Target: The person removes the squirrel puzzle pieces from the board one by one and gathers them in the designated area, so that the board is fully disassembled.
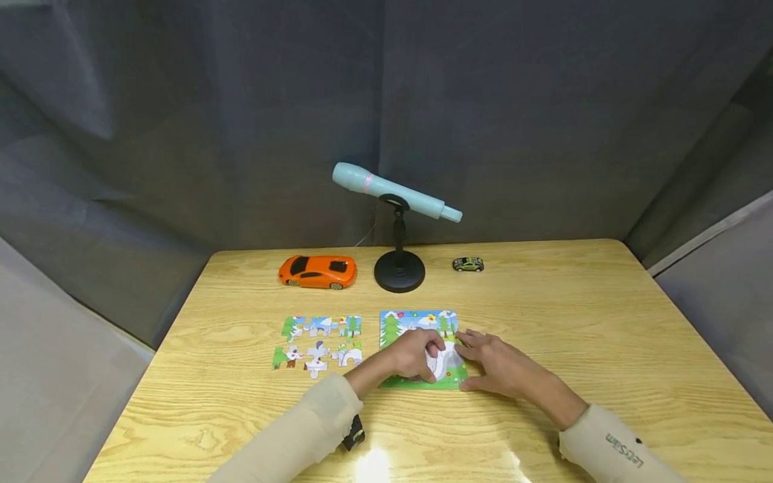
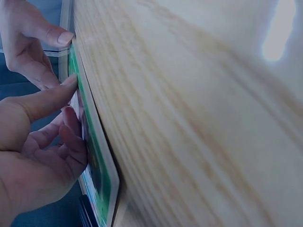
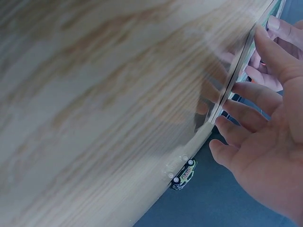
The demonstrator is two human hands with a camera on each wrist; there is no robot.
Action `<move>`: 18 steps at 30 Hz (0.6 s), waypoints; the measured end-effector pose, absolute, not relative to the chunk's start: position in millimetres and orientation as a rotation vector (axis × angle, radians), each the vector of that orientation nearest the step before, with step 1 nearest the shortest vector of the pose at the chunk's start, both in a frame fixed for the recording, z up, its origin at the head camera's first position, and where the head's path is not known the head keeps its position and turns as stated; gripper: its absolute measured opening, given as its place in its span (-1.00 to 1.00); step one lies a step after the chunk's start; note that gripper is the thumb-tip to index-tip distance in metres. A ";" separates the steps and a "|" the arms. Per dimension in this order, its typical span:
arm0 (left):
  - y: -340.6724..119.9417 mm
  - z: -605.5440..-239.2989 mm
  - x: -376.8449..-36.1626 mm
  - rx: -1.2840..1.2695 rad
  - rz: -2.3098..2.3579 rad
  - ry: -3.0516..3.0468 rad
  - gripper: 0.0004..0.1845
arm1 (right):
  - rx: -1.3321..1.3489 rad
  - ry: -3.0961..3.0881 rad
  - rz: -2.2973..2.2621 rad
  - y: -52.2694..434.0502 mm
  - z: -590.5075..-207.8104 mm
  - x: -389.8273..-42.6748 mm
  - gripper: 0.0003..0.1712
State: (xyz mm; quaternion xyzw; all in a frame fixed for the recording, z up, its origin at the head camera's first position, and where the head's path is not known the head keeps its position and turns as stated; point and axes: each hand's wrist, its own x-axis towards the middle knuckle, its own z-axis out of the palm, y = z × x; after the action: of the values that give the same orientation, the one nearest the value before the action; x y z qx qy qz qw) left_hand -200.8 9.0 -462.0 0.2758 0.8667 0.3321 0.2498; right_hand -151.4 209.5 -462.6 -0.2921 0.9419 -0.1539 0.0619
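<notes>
A jigsaw board [image 1: 392, 383] with a printed forest scene lies on the table. Over its middle is my left hand [image 1: 413, 354], thumb and index finger bent down towards a white printed shape [image 1: 449, 355]. In the left wrist view, the thumb [image 2: 49, 100] reaches the board near its green border while other fingers curl inward; whether they grip a piece is hidden. My right hand [image 1: 498, 365] rests along the board's right edge. Its fingertips touch that edge, fairly straight and spread, in the right wrist view. Several loose jigsaw pieces [image 1: 317, 357] lie in two rows left of the board.
Behind the pieces stands an orange toy car [image 1: 323, 272]. A light blue microphone [image 1: 404, 193] sits tilted on a black stand [image 1: 399, 272] beyond the board. Right of the stand is a small toy car [image 1: 468, 264]. Dark cloth [image 1: 513, 121] hangs behind the table.
</notes>
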 end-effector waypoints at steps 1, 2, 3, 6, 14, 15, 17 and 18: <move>8.9 -462.0 -200.9 0.758 0.905 2.362 -0.46 | -0.886 2.849 -0.467 209.6 -462.7 -151.6 -0.21; 8.8 -462.2 -201.1 0.765 0.907 2.363 -0.46 | -0.889 2.850 -0.467 209.6 -462.8 -151.6 -0.21; 8.7 -462.5 -201.3 0.772 0.909 2.363 -0.45 | -0.891 2.850 -0.470 209.7 -462.9 -151.7 -0.21; 8.6 -462.6 -202.0 0.796 0.914 2.367 -0.44 | -0.894 2.853 -0.476 210.0 -462.6 -151.8 -0.21; 9.5 -462.0 -201.5 0.837 0.909 2.412 -0.74 | -0.893 2.850 -0.476 209.3 -461.2 -151.0 -0.21; 9.9 -461.9 -201.0 0.834 0.915 2.419 -0.79 | -0.892 2.849 -0.475 209.3 -461.1 -150.9 -0.21; 10.8 -461.5 -200.1 0.820 0.940 2.420 -0.87 | -0.890 2.847 -0.469 209.1 -461.1 -150.8 -0.21; 11.1 -461.1 -199.7 0.815 0.949 2.426 -0.90 | -0.889 2.845 -0.467 209.1 -461.1 -150.7 -0.21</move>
State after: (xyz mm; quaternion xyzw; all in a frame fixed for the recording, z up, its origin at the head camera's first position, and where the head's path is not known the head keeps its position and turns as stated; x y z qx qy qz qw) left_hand -199.7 11.1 -461.1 0.2921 0.8701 0.3403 0.2045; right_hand -150.7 209.1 -461.1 -0.2941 0.9412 -0.1543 0.0620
